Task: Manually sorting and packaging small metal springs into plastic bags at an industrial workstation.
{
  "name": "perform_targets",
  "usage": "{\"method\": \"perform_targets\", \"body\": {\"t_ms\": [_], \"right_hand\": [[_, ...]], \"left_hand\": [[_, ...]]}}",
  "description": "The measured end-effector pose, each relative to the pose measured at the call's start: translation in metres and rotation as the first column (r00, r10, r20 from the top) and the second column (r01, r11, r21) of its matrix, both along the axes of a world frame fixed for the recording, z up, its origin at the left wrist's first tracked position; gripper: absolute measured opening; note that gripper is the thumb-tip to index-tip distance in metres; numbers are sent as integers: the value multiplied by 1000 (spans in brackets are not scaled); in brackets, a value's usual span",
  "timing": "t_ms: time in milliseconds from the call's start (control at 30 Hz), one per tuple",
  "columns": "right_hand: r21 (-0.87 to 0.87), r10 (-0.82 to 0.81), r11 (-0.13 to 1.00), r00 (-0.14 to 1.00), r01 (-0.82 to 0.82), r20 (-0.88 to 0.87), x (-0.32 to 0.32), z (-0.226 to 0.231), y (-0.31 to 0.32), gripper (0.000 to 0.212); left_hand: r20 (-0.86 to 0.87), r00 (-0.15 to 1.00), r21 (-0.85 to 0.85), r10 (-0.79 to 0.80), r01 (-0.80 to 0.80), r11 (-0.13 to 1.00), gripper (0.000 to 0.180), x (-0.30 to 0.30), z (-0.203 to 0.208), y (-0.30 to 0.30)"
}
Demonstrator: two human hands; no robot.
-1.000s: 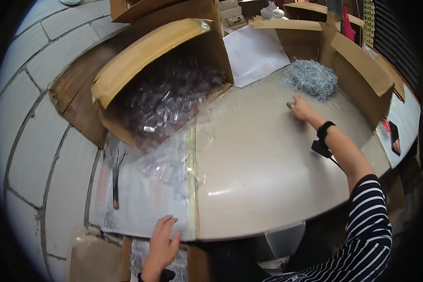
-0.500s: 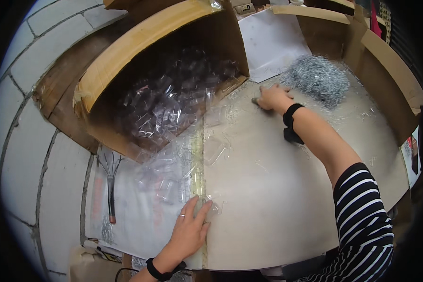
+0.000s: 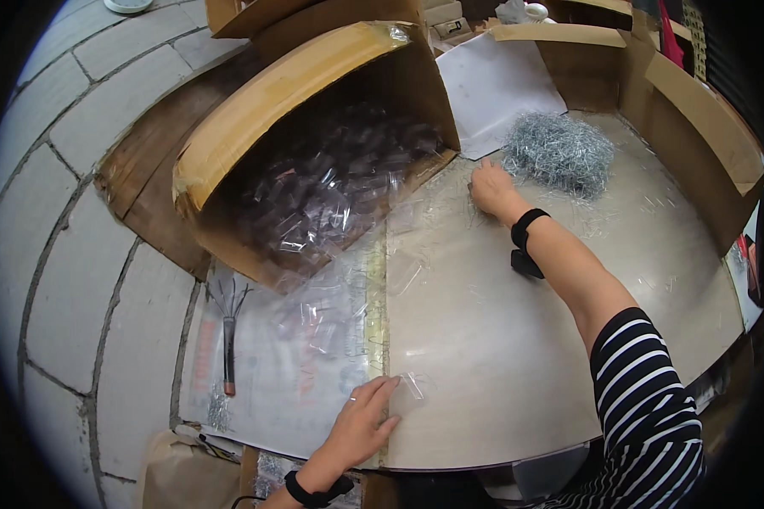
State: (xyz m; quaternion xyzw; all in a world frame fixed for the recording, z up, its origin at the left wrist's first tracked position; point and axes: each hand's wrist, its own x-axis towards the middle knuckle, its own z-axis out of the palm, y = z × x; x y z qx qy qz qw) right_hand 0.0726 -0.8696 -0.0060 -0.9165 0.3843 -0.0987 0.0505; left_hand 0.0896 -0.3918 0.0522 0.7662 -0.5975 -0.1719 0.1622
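Note:
My left hand (image 3: 359, 428) lies flat at the near edge of the board, fingers stretched out. Its fingertips are by a small clear plastic piece (image 3: 414, 387) and seem to touch it. Farther off, my right hand (image 3: 494, 190) is down on the board with its fingers drawn together; whatever they hold, if anything, is too small to make out. Just right of it is a heap of thin silvery metal pins (image 3: 560, 154). More clear plastic pieces (image 3: 323, 199) fill an open cardboard box (image 3: 272, 93) at the left and spill out of its mouth.
A fork-like tool with splayed wire prongs and a dark handle (image 3: 229, 356) lies on the white sheet at left. Cardboard walls (image 3: 696, 127) border the board (image 3: 501, 373) at far right. A white sheet (image 3: 505, 89) leans at the back. Loose pins (image 3: 654, 204) are scattered about.
The view has shifted a little. My right hand's fingers, spread apart before, have closed together beside the heap. My left hand stays by the plastic piece, which now lies more in the open.

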Motion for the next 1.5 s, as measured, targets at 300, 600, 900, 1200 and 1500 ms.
{"method": "perform_targets", "body": {"t_ms": [300, 600, 900, 1200, 1500], "right_hand": [[260, 149, 963, 949, -75, -278, 9, 44, 100, 67], [152, 62, 988, 958, -20, -279, -220, 32, 60, 68], [185, 70, 982, 985, -41, -155, -273, 8, 195, 65], [282, -198, 955, 900, 88, 389, -378, 5, 187, 59], [309, 113, 945, 994, -111, 11, -248, 35, 134, 71]], "left_hand": [[-665, 726, -57, 174, -282, 958, 45, 6, 3, -5], [-992, -52, -98, -113, -229, 968, 60, -41, 13, -9], [-989, 30, -147, -145, -296, 944, 48, -158, 19, -26], [-963, -245, 207, 117, -383, 900, 46, -198, -111, 111], [-883, -85, 468, 461, -240, 851, 40, -233, -156, 108]]}}
